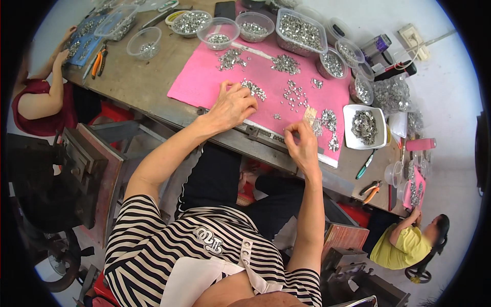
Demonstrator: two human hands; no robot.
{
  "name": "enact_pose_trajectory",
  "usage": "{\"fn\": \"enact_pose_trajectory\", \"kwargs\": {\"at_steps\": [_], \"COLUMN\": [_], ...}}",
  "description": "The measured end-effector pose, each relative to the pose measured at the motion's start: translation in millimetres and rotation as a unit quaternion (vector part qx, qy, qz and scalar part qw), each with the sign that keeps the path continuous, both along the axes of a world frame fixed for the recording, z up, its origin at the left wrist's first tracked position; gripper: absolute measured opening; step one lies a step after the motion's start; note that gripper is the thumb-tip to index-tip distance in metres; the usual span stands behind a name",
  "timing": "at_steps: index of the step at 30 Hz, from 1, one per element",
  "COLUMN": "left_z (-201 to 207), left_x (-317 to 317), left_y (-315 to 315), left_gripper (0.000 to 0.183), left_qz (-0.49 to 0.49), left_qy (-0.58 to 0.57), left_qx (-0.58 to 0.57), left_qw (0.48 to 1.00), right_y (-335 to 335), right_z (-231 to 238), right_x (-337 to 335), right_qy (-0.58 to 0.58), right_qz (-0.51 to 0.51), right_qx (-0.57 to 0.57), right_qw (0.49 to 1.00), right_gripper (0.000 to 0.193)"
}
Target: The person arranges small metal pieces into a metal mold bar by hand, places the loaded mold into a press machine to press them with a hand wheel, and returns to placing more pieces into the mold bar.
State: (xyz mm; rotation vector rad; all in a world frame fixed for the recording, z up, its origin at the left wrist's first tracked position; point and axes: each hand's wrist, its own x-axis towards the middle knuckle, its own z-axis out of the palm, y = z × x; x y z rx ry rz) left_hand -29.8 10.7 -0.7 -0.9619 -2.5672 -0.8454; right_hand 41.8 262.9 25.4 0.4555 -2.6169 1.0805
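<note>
A pink mat [199,82] covers part of the workbench before me, with loose heaps of small shiny silver metal pieces [285,64] on it. My left hand [232,108] is over its near left part with fingers curled downward, beside a small heap of silver pieces [254,89]. Whatever its fingertips hold is hidden. My right hand [303,146] is at the mat's near edge, thumb and forefinger pinched together; anything between them is too small to make out. A narrow metal strip [263,134] runs along the bench edge between my hands. Just beyond my right hand lies a pale brush-like piece [310,115].
Clear plastic tubs of silver pieces [302,33] line the back. A white square dish [365,127] stands right, near green-handled pliers [365,165] and orange-handled pliers [372,190]. More orange pliers [99,62] lie left. Two other people work at left and right.
</note>
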Motion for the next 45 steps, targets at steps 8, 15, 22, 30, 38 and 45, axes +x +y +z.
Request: {"fn": "enact_pose_trajectory", "kwargs": {"at_steps": [8, 15, 22, 30, 38, 45], "left_z": [-1, 1, -7, -5, 4, 10], "left_x": [2, 34, 48, 53, -4, 24], "left_y": [1, 37, 69, 72, 22, -7], "left_gripper": [0.007, 0.005, 0.012, 0.020, 0.054, 0.052], "left_qz": [0.032, -0.061, -0.120, -0.117, 0.028, -0.032], "left_qy": [0.050, 0.048, 0.041, 0.008, -0.031, -0.125], "left_qx": [-0.018, 0.083, 0.114, 0.089, -0.110, -0.110], "left_qw": [0.998, 0.993, 0.985, 0.989, 0.993, 0.986], "right_y": [2, 6, 17, 18, 16, 18], "right_z": [-4, 0, -29, -37, -36, -37], "right_x": [25, 28, 51, 55, 55, 56], "right_qy": [0.068, 0.104, 0.130, 0.133, 0.150, 0.137], "right_qz": [0.039, 0.043, -0.158, -0.184, -0.180, -0.176], "right_qx": [0.110, 0.137, -0.010, -0.051, -0.039, -0.055], "right_qw": [0.991, 0.984, 0.979, 0.972, 0.971, 0.973], "right_gripper": [0.015, 0.016, 0.013, 0.014, 0.010, 0.014]}}
